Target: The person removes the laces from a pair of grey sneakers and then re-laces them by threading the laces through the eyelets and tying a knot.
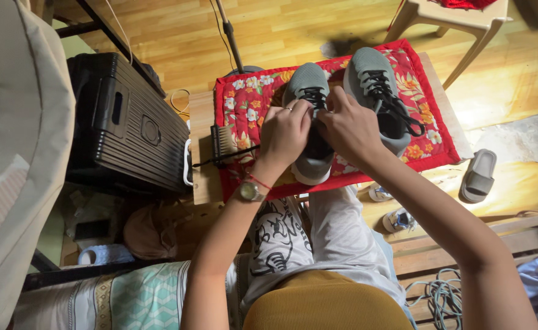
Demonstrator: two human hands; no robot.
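Observation:
Two grey sneakers with black laces rest on a red floral mat laid over a small wooden table. My left hand and my right hand meet over the left sneaker, fingers pinching its black laces near the tongue. The heel of that shoe points toward me. The right sneaker lies just beside it, untouched, with its laces tied. A watch and a red string sit on my left wrist. A dark brush lies on the mat's left edge.
A black ridged suitcase stands left of the table. A beige plastic stool is at the back right. A grey slipper lies on the wooden floor to the right. Coiled cable sits by my right side.

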